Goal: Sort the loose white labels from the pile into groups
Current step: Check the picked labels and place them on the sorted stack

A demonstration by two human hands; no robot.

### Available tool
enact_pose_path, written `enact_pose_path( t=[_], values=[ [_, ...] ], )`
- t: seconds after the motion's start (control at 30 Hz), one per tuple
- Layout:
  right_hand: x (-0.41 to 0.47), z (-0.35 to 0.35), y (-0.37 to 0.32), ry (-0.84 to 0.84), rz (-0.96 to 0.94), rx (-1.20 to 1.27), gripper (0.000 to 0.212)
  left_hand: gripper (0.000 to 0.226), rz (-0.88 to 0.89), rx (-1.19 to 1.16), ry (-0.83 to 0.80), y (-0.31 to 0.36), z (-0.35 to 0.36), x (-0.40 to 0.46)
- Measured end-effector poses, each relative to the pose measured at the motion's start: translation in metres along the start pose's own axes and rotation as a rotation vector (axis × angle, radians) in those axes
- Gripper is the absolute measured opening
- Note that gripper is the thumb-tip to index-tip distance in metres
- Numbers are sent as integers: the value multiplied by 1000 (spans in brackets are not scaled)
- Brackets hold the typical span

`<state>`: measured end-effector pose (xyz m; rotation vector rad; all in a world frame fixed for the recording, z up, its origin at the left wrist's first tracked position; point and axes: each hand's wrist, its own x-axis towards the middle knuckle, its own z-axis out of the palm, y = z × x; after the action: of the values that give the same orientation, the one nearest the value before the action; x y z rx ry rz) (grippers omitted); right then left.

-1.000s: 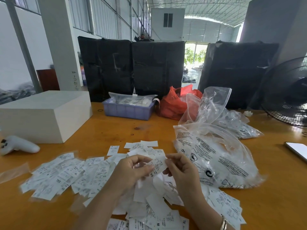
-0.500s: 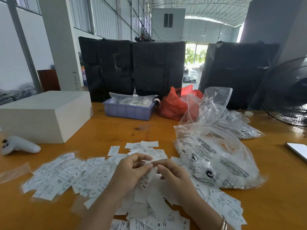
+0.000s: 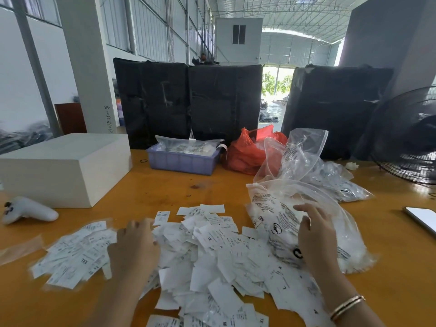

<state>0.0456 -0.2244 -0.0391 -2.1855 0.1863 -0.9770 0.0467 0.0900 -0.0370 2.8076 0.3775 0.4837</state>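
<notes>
One fanned group of white paper labels point(image 3: 70, 258) lies under my open, blurred left hand point(image 3: 134, 246); the large loose pile point(image 3: 224, 263) remains unsorted. My right hand point(image 3: 313, 234) hovers open, empty.

Matt white paper labels point(image 3: 212, 260), crinkled glossy clear plastic bag point(image 3: 306, 208), smooth orange table point(image 3: 401, 279).

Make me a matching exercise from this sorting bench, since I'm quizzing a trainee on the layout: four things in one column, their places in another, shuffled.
Things:
1. white box
2. purple tray
3. red bag
4. phone

Places:
A. right edge of the table
B. far side, between the purple tray and the clear bags
C. left side, behind the white controller
D. far middle, in front of the black bales

Pairs: 1-C, 2-D, 3-B, 4-A
</notes>
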Motion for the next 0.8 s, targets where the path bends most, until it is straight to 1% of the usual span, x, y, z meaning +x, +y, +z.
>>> enact_pose_path(
  t=[0.03, 0.1, 0.13, 0.2, 0.3, 0.4, 0.5, 0.57, 0.63, 0.8],
  values=[
    [0, 1, 3, -88, 50, -79, 38, 42, 44, -4, 44, 4, -1, -1],
    [-1, 3, 6, -255, 97, -284, 50, 37, 170, -140, 68, 11, 1, -2],
    [-2, 4, 6, -303, 117, -359, 53, 34, 241, -219, 49, 13, 3, -3],
    [-1, 5, 5, -328, 140, -404, 53, 26, 354, -312, -6, 15, 4, -5],
    [0, 7, 5, -273, 117, -368, 44, 19, 440, -343, -61, 15, 7, -7],
    [0, 8, 6, -200, 104, -277, 38, 14, 501, -372, -68, 21, 11, -10],
    [0, 8, 6, -139, 129, -146, 35, 14, 549, -377, -63, 27, 15, -15],
    [-1, 7, 5, -81, 128, -56, 31, 13, 569, -382, -61, 31, 16, -17],
    [-1, 6, 4, -5, 72, -14, 28, 13, 584, -384, -54, 33, 17, -19],
    [-1, 5, 0, 142, -1, 101, 29, 14, 586, -429, 3, 35, 14, -20]
  ],
)
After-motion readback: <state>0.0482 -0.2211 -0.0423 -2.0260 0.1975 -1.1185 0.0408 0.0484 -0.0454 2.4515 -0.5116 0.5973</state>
